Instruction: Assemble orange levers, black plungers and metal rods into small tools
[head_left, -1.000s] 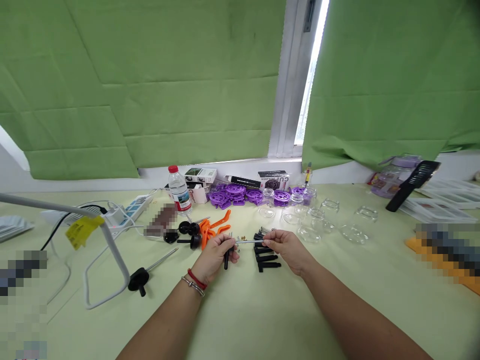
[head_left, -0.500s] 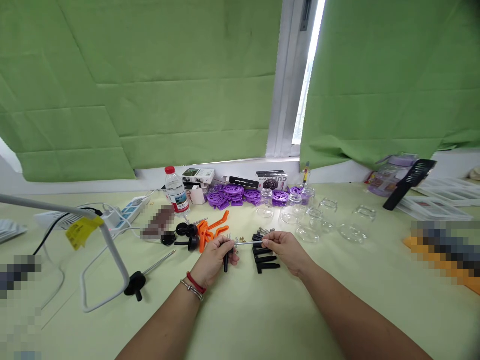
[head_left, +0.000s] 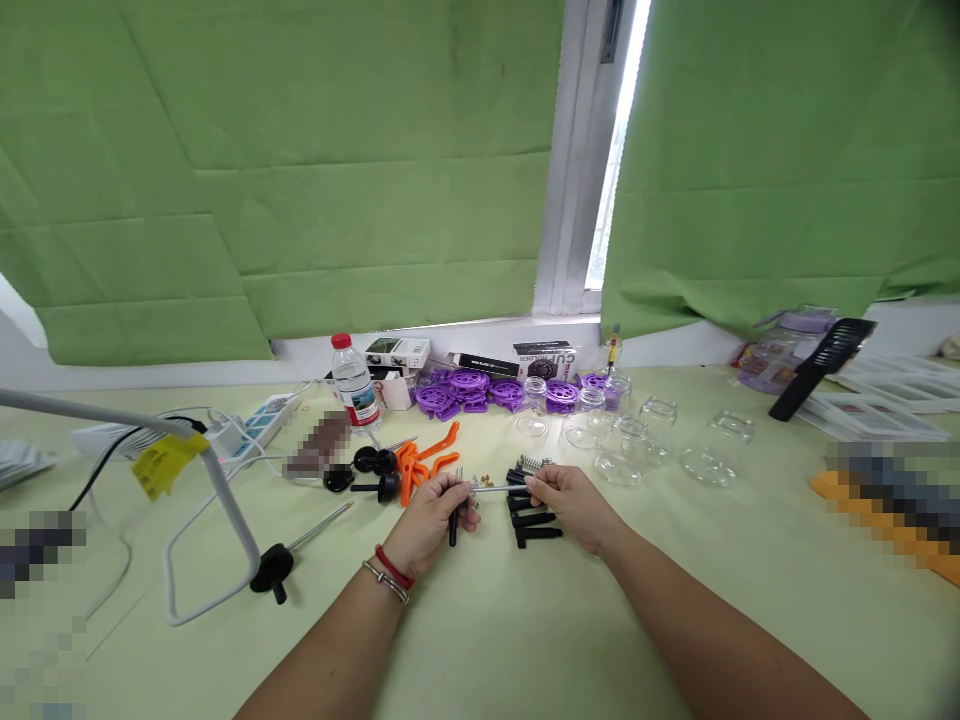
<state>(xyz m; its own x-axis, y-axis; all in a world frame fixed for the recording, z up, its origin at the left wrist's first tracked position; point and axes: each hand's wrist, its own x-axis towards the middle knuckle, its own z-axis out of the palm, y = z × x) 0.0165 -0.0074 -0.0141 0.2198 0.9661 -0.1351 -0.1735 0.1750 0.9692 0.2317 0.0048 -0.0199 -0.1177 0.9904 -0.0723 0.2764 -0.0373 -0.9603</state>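
Observation:
Between my two hands a thin metal rod (head_left: 499, 489) is held level. My left hand (head_left: 442, 505) pinches its left end, and a black part (head_left: 453, 525) hangs down from the same fingers. The rod's right end is in the closed fingertips of my right hand (head_left: 559, 495). Several black handle-like parts (head_left: 534, 519) lie in a row just left of my right hand, with springs (head_left: 534, 464) behind them. Small brass-coloured pieces (head_left: 486, 480) lie behind the rod. Orange parts (head_left: 420, 462) and black round parts (head_left: 386, 488) are to the left of my left hand.
Purple wheel-shaped parts (head_left: 466, 384) are piled at the back beside a water bottle (head_left: 355, 385). Clear glass-like pieces (head_left: 622, 455) stand at the right. On the left are a white metal stand (head_left: 232, 510), a black part with a long metal rod (head_left: 272, 568) and a power strip (head_left: 266, 424).

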